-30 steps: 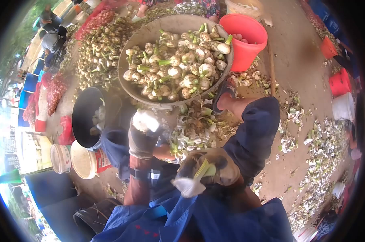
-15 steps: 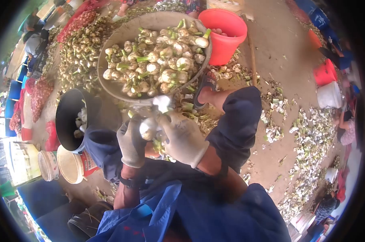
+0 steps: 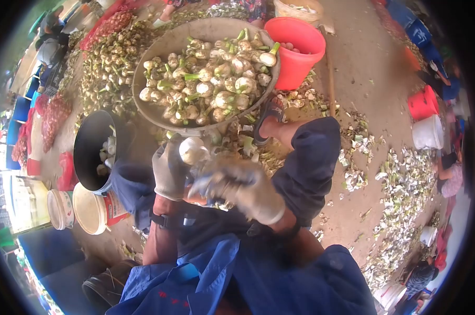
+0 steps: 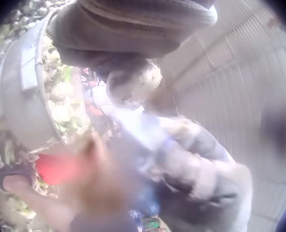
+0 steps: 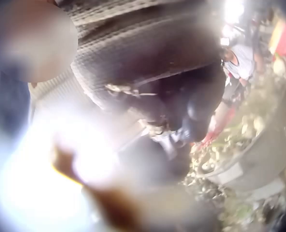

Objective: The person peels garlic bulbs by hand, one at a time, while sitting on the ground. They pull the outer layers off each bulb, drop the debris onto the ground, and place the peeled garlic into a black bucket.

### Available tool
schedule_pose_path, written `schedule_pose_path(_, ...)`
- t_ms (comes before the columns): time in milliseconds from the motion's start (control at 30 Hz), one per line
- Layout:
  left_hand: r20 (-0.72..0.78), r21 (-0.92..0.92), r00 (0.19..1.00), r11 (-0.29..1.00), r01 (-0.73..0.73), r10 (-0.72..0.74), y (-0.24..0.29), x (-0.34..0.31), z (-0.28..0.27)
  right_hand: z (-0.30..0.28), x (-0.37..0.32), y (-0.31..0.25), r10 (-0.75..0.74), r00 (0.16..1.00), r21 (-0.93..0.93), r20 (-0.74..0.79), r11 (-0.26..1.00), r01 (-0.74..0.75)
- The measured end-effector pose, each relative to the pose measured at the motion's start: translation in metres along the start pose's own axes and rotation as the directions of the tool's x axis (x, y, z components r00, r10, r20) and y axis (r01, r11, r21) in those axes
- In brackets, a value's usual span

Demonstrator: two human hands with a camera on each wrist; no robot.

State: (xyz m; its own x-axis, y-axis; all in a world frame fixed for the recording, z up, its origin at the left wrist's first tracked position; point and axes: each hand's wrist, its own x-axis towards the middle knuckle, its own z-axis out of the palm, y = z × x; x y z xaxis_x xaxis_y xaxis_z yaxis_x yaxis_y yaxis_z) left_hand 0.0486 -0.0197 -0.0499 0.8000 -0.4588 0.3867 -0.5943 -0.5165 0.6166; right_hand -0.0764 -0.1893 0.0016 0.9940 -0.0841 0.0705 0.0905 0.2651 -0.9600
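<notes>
My gloved left hand (image 3: 169, 170) grips a white garlic bulb (image 3: 193, 150) by its stem side, just below a wide basin (image 3: 143, 107) heaped with stemmed garlic bulbs (image 3: 224, 100). In the left wrist view the bulb (image 4: 133, 83) shows under the glove. My gloved right hand (image 3: 242, 190) is blurred beside the bulb, its fingers bent toward the left hand. Whether it holds something is hidden by blur. The right wrist view shows its dark glove (image 5: 152, 72) with peel scraps near the fingers.
A black bucket (image 3: 93, 152) with white bulbs stands left of my knee, pale buckets (image 3: 89, 210) below it. A red bucket (image 3: 297, 58) adjoins the basin at the right. Peelings (image 3: 405, 199) litter the ground; piled garlic (image 3: 109, 73) lies behind.
The right hand has drawn back from the bulb toward my lap, after coming up to it from lower down. The left hand keeps its bulb, which now shows a whiter surface.
</notes>
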Motion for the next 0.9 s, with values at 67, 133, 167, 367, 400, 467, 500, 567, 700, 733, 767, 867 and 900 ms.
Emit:
schedule_pose_path(67,-0.026,-0.036,1.000,0.999,-0.011,0.010,-0.001,-0.005,-0.001,-0.008,0.012,0.001,0.111,0.989,0.159,-0.094,0.983,-0.095)
schedule_pose_path(133,-0.055,-0.083,0.998,0.995,-0.046,0.042,0.011,-0.008,-0.006,-0.021,0.017,0.038,0.102,0.967,-0.055,-0.236,0.992,-0.118)
schedule_pose_path(167,-0.060,-0.089,0.997,0.995,-0.046,0.041,0.011,-0.008,-0.006,-0.022,0.018,0.042,0.100,0.967,-0.063,-0.235,0.991,-0.118)
schedule_pose_path(367,0.006,0.017,0.999,0.999,-0.044,0.044,0.020,-0.013,-0.001,-0.014,0.019,0.045,-0.049,0.984,-0.674,-0.171,0.734,-0.081)
schedule_pose_path(400,-0.001,-0.116,1.000,0.993,-0.001,0.001,0.026,-0.011,-0.001,-0.013,0.020,0.045,-0.098,0.980,-0.691,-0.174,0.721,-0.051)
schedule_pose_path(467,0.016,-0.447,0.969,0.865,0.228,-0.247,0.022,-0.018,0.007,-0.014,0.020,0.049,-0.174,0.977,-0.765,-0.125,0.644,0.017)
schedule_pose_path(500,0.112,-0.715,0.884,0.581,0.389,-0.454,0.021,-0.019,0.011,-0.016,0.020,0.051,-0.250,0.966,-0.830,-0.071,0.551,0.082)
schedule_pose_path(567,0.154,-0.735,0.869,0.534,0.419,-0.469,0.026,-0.017,0.008,-0.020,0.020,0.056,-0.225,0.972,-0.805,-0.067,0.587,0.081)
schedule_pose_path(700,0.100,-0.753,0.878,0.541,0.374,-0.468,0.020,-0.017,0.018,-0.013,0.015,0.070,0.030,0.992,-0.429,-0.124,0.900,-0.080)
schedule_pose_path(733,0.113,-0.706,0.884,0.589,0.393,-0.454,0.015,-0.018,0.019,-0.010,0.010,0.069,0.161,0.980,-0.156,-0.117,0.972,-0.178)
schedule_pose_path(767,0.114,-0.706,0.884,0.589,0.393,-0.454,0.010,-0.017,0.020,-0.005,0.007,0.065,0.161,0.980,-0.156,-0.118,0.972,-0.178)
schedule_pose_path(867,0.229,-0.747,0.803,0.429,0.507,-0.550,-0.018,-0.022,0.022,0.000,0.008,0.038,0.004,0.995,-0.084,-0.102,0.996,-0.013)
schedule_pose_path(900,0.002,-0.196,1.000,0.980,0.022,-0.022,-0.001,-0.013,0.006,-0.009,0.009,0.030,0.230,0.960,0.230,-0.162,0.954,-0.190)
